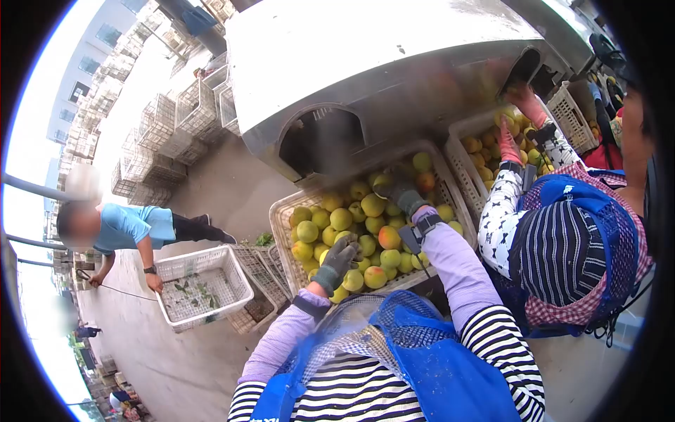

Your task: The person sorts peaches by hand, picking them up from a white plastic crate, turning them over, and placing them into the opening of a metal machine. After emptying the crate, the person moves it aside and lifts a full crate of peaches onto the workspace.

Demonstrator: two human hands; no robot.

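A white plastic crate (280, 211) full of yellow-green peaches (373, 205), some with a red blush, stands in front of me. My left hand (336, 265), in a dark grey glove, is at the near left of the pile, its fingers curled over a peach. Farther back, my right hand (401, 193), also gloved, has its fingers bent around a peach near the crate's far side. The palms hide much of both grips. A dark strap circles each of my wrists.
A metal machine (380, 63) with a dark opening (320, 141) stands behind the crate. At right, a co-worker (562, 246) in pink gloves handles peaches at another crate (460, 144). At left, a person (137, 225) grips a white crate (204, 285) holding leaves. Stacked crates (158, 133) stand beyond.
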